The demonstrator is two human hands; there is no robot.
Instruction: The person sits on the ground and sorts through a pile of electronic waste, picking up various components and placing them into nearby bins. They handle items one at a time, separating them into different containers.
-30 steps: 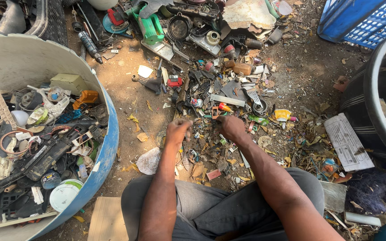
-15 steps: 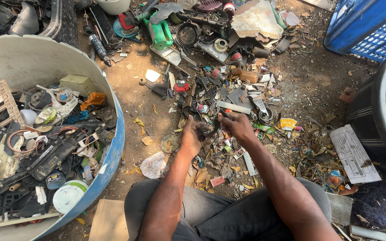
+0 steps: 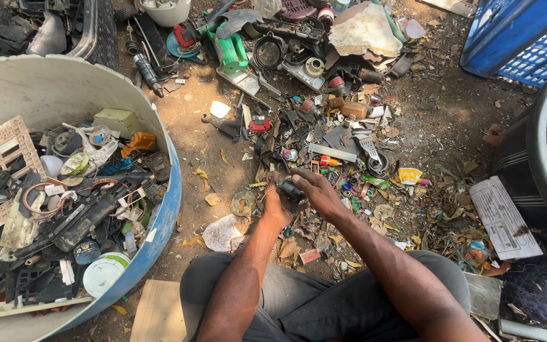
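We hold one small dark plastic piece (image 3: 289,189) between our two hands, just above the scrap heap (image 3: 324,136) that spreads over the bare dirt ground (image 3: 444,107). Our left hand (image 3: 278,206) cups it from below with fingers curled close, and our right hand (image 3: 314,192) closes over its top, fingers bent around it. Left of the heap stands one big blue-rimmed tub (image 3: 159,228), full of dark plastic parts, wires and two white lattice panels. At the far edge of the heap we count one green plastic handle (image 3: 230,50) and one white bucket (image 3: 167,11). Right of the heap we see one blue crate (image 3: 520,35) and one black drum (image 3: 539,164), with one printed card (image 3: 501,218) lying at the drum's foot. One flat piece of cardboard (image 3: 158,313) lies on the near side of the heap, by our knee. We are outdoors, in sun and patchy shade.
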